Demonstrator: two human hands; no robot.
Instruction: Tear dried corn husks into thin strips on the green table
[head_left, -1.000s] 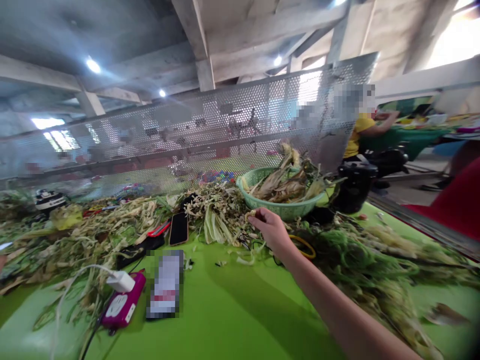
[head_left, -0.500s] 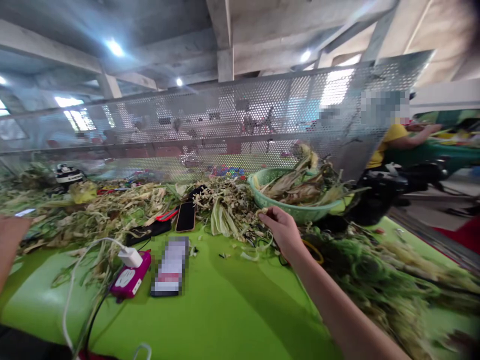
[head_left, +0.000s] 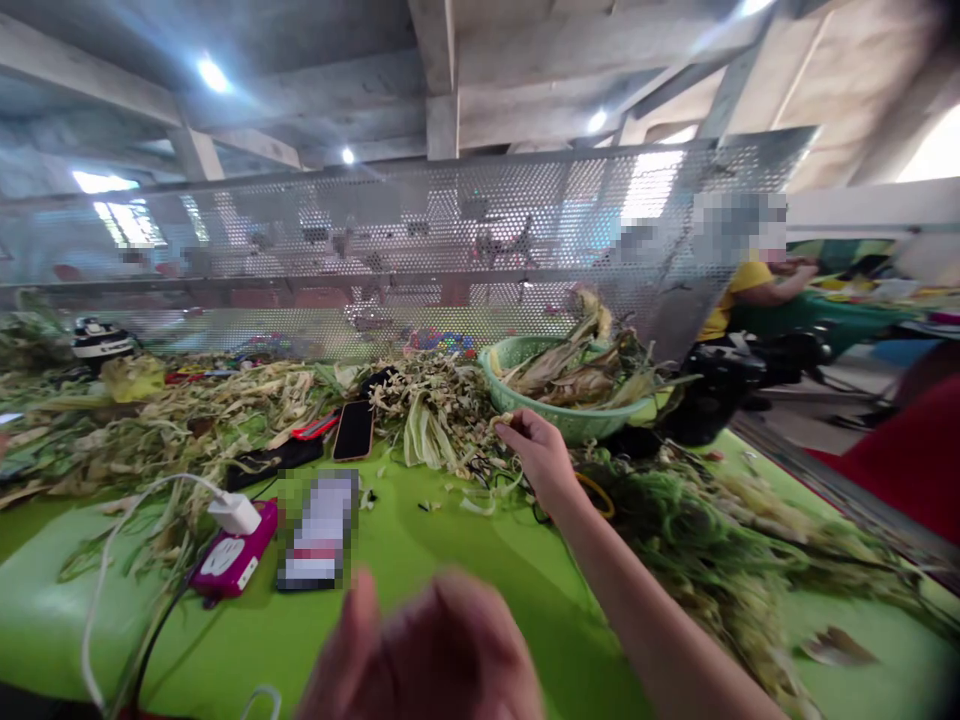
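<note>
My right hand [head_left: 534,445] reaches over the table, thumb and fingers pinched on a small pale piece of dried husk [head_left: 502,420]. It is beside a heap of curled dry husk bits [head_left: 442,390] and just in front of a green plastic basket [head_left: 577,422] of dried corn husks [head_left: 559,375]. Close to the camera at the bottom, my left hand [head_left: 427,650] is blurred; its thumb stands apart from the curved fingers. Nothing shows in it.
A smartphone [head_left: 322,525] lies left of centre, near a purple power strip [head_left: 234,560] with a white charger [head_left: 235,512]. A black phone [head_left: 352,430] lies behind. Green fibres [head_left: 712,530] cover the right side. A perforated metal panel [head_left: 375,230] stands behind. A person in yellow [head_left: 739,290] sits at right.
My left hand has come from the left edge to the bottom centre. My right hand keeps its pinch by the basket. The whole view has shifted slightly, with objects appearing further left.
</note>
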